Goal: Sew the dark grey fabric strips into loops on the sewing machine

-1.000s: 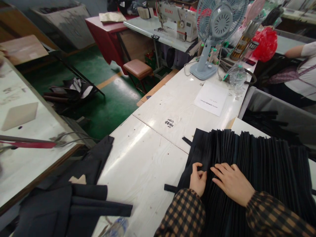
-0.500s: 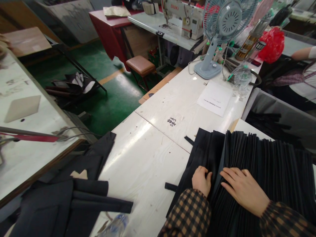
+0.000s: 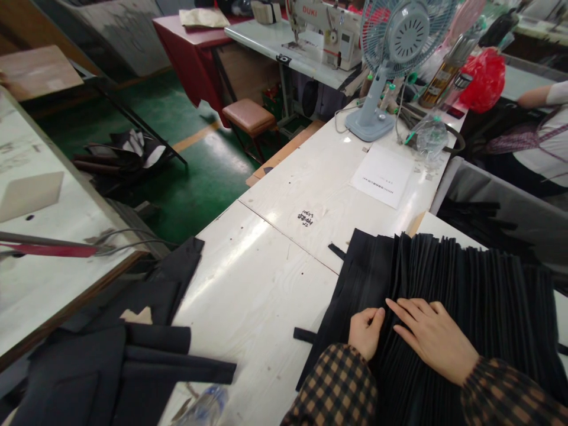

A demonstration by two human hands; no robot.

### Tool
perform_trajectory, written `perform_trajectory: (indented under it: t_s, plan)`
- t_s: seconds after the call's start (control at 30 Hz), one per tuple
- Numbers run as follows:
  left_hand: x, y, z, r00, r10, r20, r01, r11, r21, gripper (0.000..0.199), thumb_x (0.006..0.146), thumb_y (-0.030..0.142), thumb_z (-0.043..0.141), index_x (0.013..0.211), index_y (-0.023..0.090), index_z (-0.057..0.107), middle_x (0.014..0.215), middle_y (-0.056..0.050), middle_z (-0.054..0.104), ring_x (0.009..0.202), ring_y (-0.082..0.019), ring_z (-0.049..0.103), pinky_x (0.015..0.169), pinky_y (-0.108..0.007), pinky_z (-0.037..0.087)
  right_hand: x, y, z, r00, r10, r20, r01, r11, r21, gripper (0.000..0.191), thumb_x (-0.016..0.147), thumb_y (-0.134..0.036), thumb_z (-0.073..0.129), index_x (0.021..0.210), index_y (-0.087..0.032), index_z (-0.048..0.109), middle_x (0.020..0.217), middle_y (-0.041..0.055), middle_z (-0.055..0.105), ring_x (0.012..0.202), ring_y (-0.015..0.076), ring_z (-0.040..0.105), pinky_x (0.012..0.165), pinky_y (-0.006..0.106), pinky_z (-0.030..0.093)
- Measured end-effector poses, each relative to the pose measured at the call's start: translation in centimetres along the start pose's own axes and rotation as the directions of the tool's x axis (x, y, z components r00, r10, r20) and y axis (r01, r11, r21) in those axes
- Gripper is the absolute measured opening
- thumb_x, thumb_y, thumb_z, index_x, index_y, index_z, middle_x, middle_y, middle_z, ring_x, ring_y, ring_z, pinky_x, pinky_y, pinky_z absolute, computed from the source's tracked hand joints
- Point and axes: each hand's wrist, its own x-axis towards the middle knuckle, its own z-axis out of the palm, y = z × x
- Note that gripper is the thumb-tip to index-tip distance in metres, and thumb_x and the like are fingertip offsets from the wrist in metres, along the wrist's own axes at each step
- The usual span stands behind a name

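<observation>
A long row of dark fabric pieces [image 3: 479,296] stands packed on edge at the lower right of the white table. To its left, several more dark pieces [image 3: 364,266] lean over and lie flatter. My left hand [image 3: 366,331] is closed over these, thumb against the curled fingers in a pinch at a dark fabric piece; the pinched edge is mostly hidden. Just to the right, my right hand [image 3: 435,337] lies open on the packed row, fingers stretched towards the left hand. Dark strips [image 3: 305,335] stick out from under the leaning pieces.
On the white table [image 3: 266,284] are a printed sheet [image 3: 382,176], a fan [image 3: 370,121] and a plastic bottle [image 3: 202,408]. Dark fabric [image 3: 84,361] lies at lower left. A grey bin [image 3: 523,201] stands at right, beside a person's arm [image 3: 535,96]. A stool [image 3: 249,117] stands beyond.
The gap between the leaning pieces and the packed row has closed. My left hand's thumb and fingers have come together, and my right fingertips have moved slightly left. The view has shifted a little.
</observation>
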Motion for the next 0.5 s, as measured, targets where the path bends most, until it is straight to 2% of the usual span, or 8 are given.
perform_trajectory:
  t_s: [0.07, 0.13, 0.17, 0.23, 0.33, 0.5]
  plan:
    - [0.0, -0.1, 0.0, 1.0, -0.004, -0.012, 0.004, 1.0, -0.007, 0.02, 0.081, 0.029, 0.044, 0.088, 0.017, 0.057, 0.06, 0.004, 0.051, 0.056, -0.01, 0.048, 0.055, -0.022, 0.04, -0.1, -0.1, 0.0, 1.0, 0.016, 0.016, -0.016, 1.0, 0.002, 0.037, 0.084, -0.035, 0.043, 0.119, -0.022, 0.046, 0.111, 0.0055, 0.055, 0.093, 0.0199, 0.047, 0.072, 0.035, 0.032]
    - [-0.1, -0.1, 0.1, 0.999, -0.005, -0.042, 0.005, 1.0, -0.004, 0.028, 0.079, 0.021, 0.045, 0.107, 0.018, 0.048, 0.068, 0.003, 0.053, 0.058, -0.01, 0.049, 0.058, -0.021, 0.041, -0.2, -0.2, 0.1, 0.998, 0.037, 0.043, -0.037, 0.999, 0.007, 0.032, 0.084, -0.034, 0.042, 0.113, -0.023, 0.051, 0.113, 0.0046, 0.054, 0.095, 0.0203, 0.047, 0.073, 0.036, 0.032]
    - [-0.2, 0.0, 0.2, 0.999, 0.0, -0.052, 0.0, 1.0, 0.002, 0.031, 0.079, 0.018, 0.044, 0.109, 0.019, 0.046, 0.072, 0.003, 0.054, 0.061, -0.01, 0.05, 0.06, -0.022, 0.042, -0.3, -0.2, 0.1, 0.998, 0.046, 0.053, -0.046, 0.999, 0.009, 0.03, 0.085, -0.034, 0.042, 0.111, -0.023, 0.052, 0.113, 0.0042, 0.054, 0.096, 0.0205, 0.047, 0.074, 0.036, 0.032]
    - [-0.4, 0.3, 0.3, 0.999, 0.026, -0.048, -0.025, 1.0, 0.015, 0.024, 0.08, 0.017, 0.041, 0.102, 0.02, 0.051, 0.081, 0.0, 0.056, 0.069, -0.01, 0.052, 0.067, -0.023, 0.042, -0.4, -0.2, 0.1, 0.997, 0.051, 0.057, -0.052, 0.999, 0.009, 0.03, 0.085, -0.033, 0.041, 0.11, -0.023, 0.053, 0.113, 0.004, 0.054, 0.096, 0.0206, 0.046, 0.074, 0.036, 0.031]
    - [-0.6, 0.9, 0.3, 0.997, 0.075, 0.004, -0.075, 0.996, 0.039, 0.019, 0.082, 0.026, 0.042, 0.088, 0.021, 0.059, 0.088, -0.001, 0.058, 0.081, -0.013, 0.054, 0.075, -0.025, 0.042, -0.7, 0.2, 0.0, 0.999, 0.024, 0.02, -0.024, 1.0, 0.0, 0.03, 0.085, -0.032, 0.04, 0.111, -0.023, 0.053, 0.112, 0.0045, 0.055, 0.095, 0.0202, 0.047, 0.074, 0.036, 0.032]
    - [-0.5, 1.4, -0.3, 0.989, 0.122, 0.085, -0.131, 0.986, 0.104, 0.026, 0.08, 0.037, 0.047, 0.09, 0.021, 0.064, 0.081, -0.002, 0.06, 0.073, -0.014, 0.055, 0.066, -0.025, 0.043, -1.1, 0.7, 0.1, 0.999, -0.034, -0.023, 0.034, 0.999, -0.011, 0.039, 0.085, -0.033, 0.041, 0.122, -0.022, 0.044, 0.11, 0.0056, 0.056, 0.092, 0.0185, 0.048, 0.071, 0.033, 0.033]
